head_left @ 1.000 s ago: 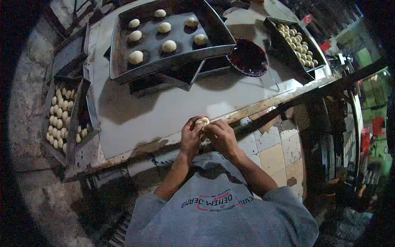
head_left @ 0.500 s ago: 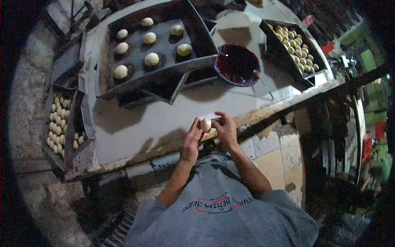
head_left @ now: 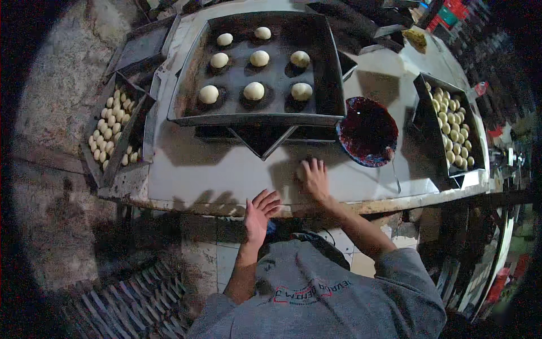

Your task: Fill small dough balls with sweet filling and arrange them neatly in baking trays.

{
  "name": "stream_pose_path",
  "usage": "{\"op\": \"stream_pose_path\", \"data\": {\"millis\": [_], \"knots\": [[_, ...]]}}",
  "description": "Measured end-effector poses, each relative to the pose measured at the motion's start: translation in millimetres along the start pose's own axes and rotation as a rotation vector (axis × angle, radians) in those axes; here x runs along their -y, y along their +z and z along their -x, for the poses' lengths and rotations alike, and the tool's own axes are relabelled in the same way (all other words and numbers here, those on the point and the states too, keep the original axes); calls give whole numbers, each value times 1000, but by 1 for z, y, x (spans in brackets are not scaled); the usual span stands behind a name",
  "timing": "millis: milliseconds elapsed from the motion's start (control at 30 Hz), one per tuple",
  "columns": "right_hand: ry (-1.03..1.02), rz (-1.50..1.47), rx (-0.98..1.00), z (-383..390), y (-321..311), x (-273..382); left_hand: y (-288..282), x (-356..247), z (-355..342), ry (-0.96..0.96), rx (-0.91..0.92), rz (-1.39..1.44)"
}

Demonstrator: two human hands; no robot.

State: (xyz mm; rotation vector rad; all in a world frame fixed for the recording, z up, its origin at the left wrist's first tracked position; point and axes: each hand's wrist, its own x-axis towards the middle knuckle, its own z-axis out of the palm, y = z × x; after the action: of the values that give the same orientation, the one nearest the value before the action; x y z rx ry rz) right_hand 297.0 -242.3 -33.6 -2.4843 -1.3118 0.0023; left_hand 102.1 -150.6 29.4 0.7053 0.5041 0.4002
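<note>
My left hand [head_left: 261, 217] is raised at the worktop's front edge, palm showing, fingers extended and holding nothing. To its right, my right hand [head_left: 313, 181] reaches palm-down onto the pale worktop [head_left: 226, 181], fingers apart and slightly curved; anything beneath its palm is hidden. Beyond both hands a deep metal pan [head_left: 256, 118] stands raised on other metal pieces, with several pale dough balls [head_left: 253, 90] spaced on its base. A bowl of dark red substance [head_left: 366, 129], with a thin metal handle leaning out, sits just beyond and right of my right hand.
Metal trays crowded with small dough balls stand at the left [head_left: 110, 127] and right [head_left: 451, 130]. Another metal tray [head_left: 144, 42] is at the back left, dark metal pieces [head_left: 372, 22] at the back right. Below the front edge are tiled floor and a slatted object [head_left: 130, 294].
My hands were together round a small dough piece; they have separated, the right reaching forward onto the worktop, the left opening. The dough piece is out of sight. The view has shifted.
</note>
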Motion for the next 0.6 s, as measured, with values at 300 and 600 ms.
{"op": "stream_pose_path", "data": {"millis": [300,600], "knots": [[7,-21,94,-20,18,26,-2,-8,-50,-150,277,-122],[151,-873,919,-60,-155,44,-32,-54,-118,-494,817,-143]]}}
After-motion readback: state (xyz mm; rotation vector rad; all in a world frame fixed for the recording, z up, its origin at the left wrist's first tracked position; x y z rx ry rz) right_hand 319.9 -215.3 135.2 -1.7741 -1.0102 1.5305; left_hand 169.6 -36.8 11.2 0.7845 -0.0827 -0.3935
